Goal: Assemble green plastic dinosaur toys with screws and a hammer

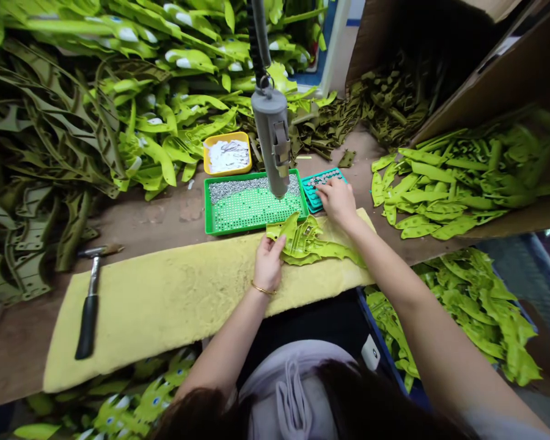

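Note:
My left hand [269,264] is closed on a lime-green moulded plastic part [306,239], its ribbed inner side facing up, just above the yellow mat [165,299]. Over a small teal tray [315,200] with rows of small round metallic pieces, my right hand [338,200] has its fingers pinched at the tray's contents; whether a piece is between the fingertips is too small to see. Beside that tray lies a green perforated tray [252,211] with many small silver screws along its far side. A grey electric screwdriver [271,137] hangs upright above the green tray.
A hammer [90,305] lies across the mat's left end. Behind the green tray stands a yellow container [228,154] with white contents. Olive parts [41,134] and lime-green parts [160,137] pile up at left. More lime parts [440,189] lie at right by a cardboard box [490,104].

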The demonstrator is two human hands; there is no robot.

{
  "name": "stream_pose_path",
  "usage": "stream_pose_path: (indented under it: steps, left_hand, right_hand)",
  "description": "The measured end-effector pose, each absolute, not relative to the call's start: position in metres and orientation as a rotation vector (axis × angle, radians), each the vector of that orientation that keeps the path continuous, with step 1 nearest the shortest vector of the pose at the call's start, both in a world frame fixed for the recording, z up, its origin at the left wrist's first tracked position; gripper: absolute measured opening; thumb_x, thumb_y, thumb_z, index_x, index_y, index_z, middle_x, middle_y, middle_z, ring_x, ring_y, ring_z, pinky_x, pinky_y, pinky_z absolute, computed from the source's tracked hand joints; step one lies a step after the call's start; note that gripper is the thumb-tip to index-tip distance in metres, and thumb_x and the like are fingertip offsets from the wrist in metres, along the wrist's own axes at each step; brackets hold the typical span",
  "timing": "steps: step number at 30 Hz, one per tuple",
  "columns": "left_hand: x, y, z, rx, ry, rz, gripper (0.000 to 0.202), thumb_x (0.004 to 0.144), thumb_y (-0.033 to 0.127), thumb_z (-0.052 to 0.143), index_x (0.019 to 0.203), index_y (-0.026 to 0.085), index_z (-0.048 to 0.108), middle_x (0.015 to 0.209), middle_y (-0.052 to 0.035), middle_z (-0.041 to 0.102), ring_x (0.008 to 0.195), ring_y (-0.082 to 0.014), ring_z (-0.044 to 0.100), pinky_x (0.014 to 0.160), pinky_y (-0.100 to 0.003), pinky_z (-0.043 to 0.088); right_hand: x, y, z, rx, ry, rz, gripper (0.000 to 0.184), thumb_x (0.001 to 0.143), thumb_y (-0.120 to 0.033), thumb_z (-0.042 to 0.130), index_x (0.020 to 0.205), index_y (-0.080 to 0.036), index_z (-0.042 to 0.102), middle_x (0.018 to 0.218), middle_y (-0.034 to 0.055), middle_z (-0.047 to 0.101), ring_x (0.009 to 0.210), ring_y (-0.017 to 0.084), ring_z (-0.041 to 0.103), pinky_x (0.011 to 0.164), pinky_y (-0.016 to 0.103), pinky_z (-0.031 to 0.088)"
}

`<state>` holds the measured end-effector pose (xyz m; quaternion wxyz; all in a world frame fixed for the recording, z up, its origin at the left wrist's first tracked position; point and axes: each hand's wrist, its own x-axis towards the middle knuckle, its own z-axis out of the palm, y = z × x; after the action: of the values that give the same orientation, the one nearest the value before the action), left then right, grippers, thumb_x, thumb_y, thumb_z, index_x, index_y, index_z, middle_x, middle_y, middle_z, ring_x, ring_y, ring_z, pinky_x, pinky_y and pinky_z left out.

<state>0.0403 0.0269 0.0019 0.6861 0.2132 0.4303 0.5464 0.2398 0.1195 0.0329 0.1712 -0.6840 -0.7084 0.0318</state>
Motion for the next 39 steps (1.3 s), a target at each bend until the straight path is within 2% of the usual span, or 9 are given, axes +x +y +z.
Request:
stream_pose_path:
  steps: [9,14,17,21,24,27,31,35,39]
  left_hand:
    - [0.040,0.026,0.001,0.470,0.935,1.216,0.047,0.062,0.040,0.083,0.097,0.019,0.059,0.103,-0.0073,0.071,0.103,-0.0242,0.066,0.088,-0.037,0.054]
    - [0.040,0.025,0.001,0.458,0.954,1.211,0.047,0.061,0.040,0.083,0.096,0.019,0.059,0.102,-0.0073,0.071,0.097,-0.0240,0.068,0.086,-0.038,0.054]
    - [0.040,0.025,0.000,0.462,0.957,1.212,0.047,0.063,0.039,0.083,0.098,0.019,0.059,0.102,-0.0073,0.071,0.096,-0.0235,0.067,0.085,-0.038,0.054]
    - [0.040,0.025,-0.001,0.462,0.964,1.222,0.047,0.062,0.041,0.083,0.097,0.018,0.059,0.101,-0.0067,0.071,0.096,-0.0232,0.067,0.085,-0.037,0.055]
    - [0.040,0.026,-0.001,0.463,0.956,1.225,0.048,0.061,0.042,0.083,0.095,0.018,0.060,0.098,-0.0067,0.071,0.098,-0.0243,0.067,0.085,-0.038,0.055]
    - [0.040,0.026,0.000,0.456,0.950,1.215,0.049,0.060,0.040,0.084,0.096,0.019,0.060,0.100,-0.0064,0.071,0.098,-0.0236,0.067,0.085,-0.037,0.054]
    - [0.041,0.020,0.002,0.466,0.949,1.219,0.049,0.060,0.041,0.084,0.097,0.019,0.060,0.100,-0.0062,0.071,0.096,-0.0224,0.067,0.085,-0.036,0.054]
    - [0.035,0.023,0.005,0.604,0.998,1.160,0.043,0.066,0.046,0.078,0.095,0.019,0.062,0.093,-0.0050,0.071,0.090,-0.0212,0.066,0.081,-0.034,0.053]
    - [0.018,0.051,0.017,1.030,1.130,0.916,0.036,0.065,0.048,0.078,0.077,0.016,0.067,0.070,-0.0029,0.066,0.069,-0.0194,0.061,0.070,-0.032,0.050]
  right_hand:
    - [0.223,0.070,0.046,-1.656,-1.856,0.234,0.017,0.090,-0.030,0.048,0.090,-0.022,0.063,0.092,0.0063,0.069,0.086,0.020,0.060,0.080,0.036,0.045]
    - [0.198,0.026,0.030,-1.578,-1.910,0.078,0.014,0.088,-0.029,0.053,0.086,-0.022,0.065,0.104,0.0089,0.069,0.101,0.023,0.061,0.088,0.041,0.045]
    - [0.195,0.018,0.025,-1.586,-1.966,0.028,0.016,0.089,-0.028,0.052,0.091,-0.024,0.068,0.110,0.0092,0.068,0.104,0.024,0.060,0.089,0.043,0.045]
    - [0.211,0.017,0.032,-1.648,-1.874,0.220,0.033,0.088,-0.032,0.052,0.119,-0.026,0.061,0.132,0.0112,0.058,0.119,0.029,0.054,0.099,0.052,0.041]
    - [0.227,0.025,0.030,-1.679,-1.562,0.725,0.044,0.086,-0.030,0.051,0.130,-0.024,0.051,0.118,0.0108,0.066,0.110,0.024,0.061,0.093,0.046,0.049]
    - [0.234,0.035,0.027,-1.657,-1.357,1.106,0.038,0.081,-0.030,0.054,0.117,-0.019,0.058,0.100,0.0070,0.069,0.094,0.018,0.065,0.084,0.037,0.054]
    - [0.236,0.036,0.040,-1.732,-1.450,1.099,0.020,0.077,-0.030,0.056,0.091,-0.017,0.064,0.089,0.0041,0.068,0.082,0.016,0.062,0.079,0.033,0.051]
    - [0.234,0.026,0.064,-1.714,-1.501,0.978,0.021,0.077,-0.033,0.060,0.092,-0.019,0.061,0.071,-0.0020,0.059,0.066,0.012,0.055,0.067,0.029,0.048]
    - [0.226,0.016,0.074,-1.457,-1.414,1.445,0.022,0.074,-0.036,0.065,0.087,-0.018,0.062,0.077,-0.0006,0.063,0.067,0.012,0.061,0.068,0.029,0.051]
